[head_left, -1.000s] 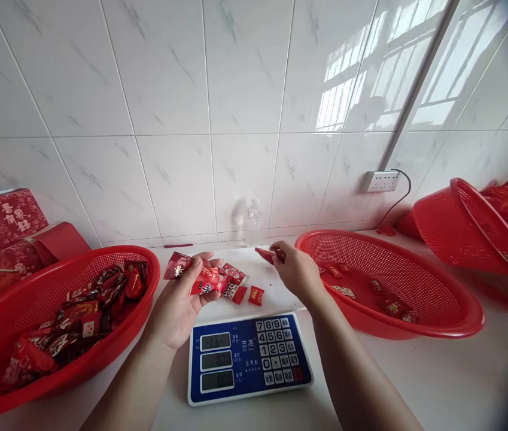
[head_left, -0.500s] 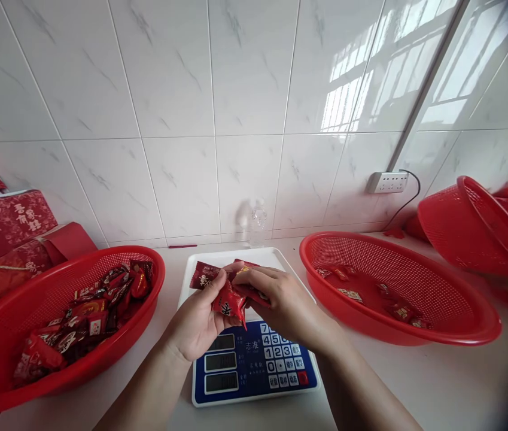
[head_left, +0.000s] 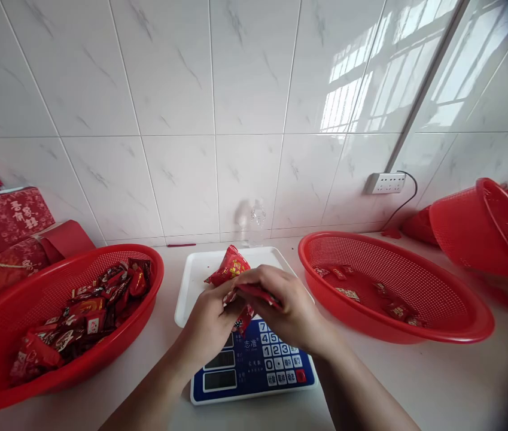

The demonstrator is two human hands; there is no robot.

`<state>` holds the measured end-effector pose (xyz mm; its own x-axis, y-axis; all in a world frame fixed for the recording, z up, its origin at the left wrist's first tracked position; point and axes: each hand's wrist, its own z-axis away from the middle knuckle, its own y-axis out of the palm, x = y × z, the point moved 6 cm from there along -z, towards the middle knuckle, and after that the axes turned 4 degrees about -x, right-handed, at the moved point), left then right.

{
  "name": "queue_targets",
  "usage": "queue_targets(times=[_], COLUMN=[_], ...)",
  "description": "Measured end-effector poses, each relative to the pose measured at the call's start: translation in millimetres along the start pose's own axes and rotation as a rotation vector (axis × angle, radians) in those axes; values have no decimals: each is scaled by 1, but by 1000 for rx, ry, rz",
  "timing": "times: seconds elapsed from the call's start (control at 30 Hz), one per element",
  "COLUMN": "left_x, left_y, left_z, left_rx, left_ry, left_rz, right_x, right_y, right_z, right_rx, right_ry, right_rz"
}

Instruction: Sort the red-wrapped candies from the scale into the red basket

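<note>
Hands point(head_left: 284, 302) closer together, red packets point(head_left: 230, 266) glossy

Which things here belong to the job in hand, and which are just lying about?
Seemingly in the job:
red packets at the left hand and right hand
scale beneath
left basket and right basket

Seemingly just lying about:
clear bottle
thin red strip
patterned red box

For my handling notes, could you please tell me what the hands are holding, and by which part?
Red wrapped packets, bunched in the grip of the left hand and right hand; which part of each is held is hidden.
</note>
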<state>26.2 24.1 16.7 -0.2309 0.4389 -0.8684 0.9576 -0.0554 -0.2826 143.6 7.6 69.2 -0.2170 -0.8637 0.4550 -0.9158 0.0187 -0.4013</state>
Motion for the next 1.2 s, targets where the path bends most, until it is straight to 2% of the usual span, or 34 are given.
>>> queue_targets(times=[0.07, 0.13, 0.2, 0.23, 0.33, 0.43, 0.53, 0.7, 0.9, 1.03, 1.2], left_x=[1, 2, -1, -3, -7, -10, -11, -10, -9, -7, -6], left_y=[-9, -26, -47, -56, -76, -81, -78, -72, -69, -67, -66], left_z=[-2, -4, -4, -3, 0, 1, 0, -1, 0, -1, -2], left_rx=[-70, -212, -389, -472, -631, -668, -653, -605, -597, -583, -576], left_ry=[-44, -81, -72, -57, -29, -73, -114, -141, -161, -173, -178], left_rz=[-21, -28, 11, 56, 258, 426, 511, 577, 581, 571, 557], right_x=[-10, -31, -58, -73, -115, -131, -128, -125, -119, -109, -99], right_y=[-18, -38, -50, -51, -35, -8, 6, -6, 10, 24, 33], right_z=[0, 2, 5, 6, 12, 16, 16, 15, 16, 14, 13], right_rx=[-219, -432, -505, -478, -266, -75, -13, -58, 134, 258, 330], right_ry=[75, 194, 342, 422, 621, 642, 599, 609, 579, 464, 336], right_rz=[-34, -41, 34, 92, 218, 268, 243, 371, 417, 477, 518])
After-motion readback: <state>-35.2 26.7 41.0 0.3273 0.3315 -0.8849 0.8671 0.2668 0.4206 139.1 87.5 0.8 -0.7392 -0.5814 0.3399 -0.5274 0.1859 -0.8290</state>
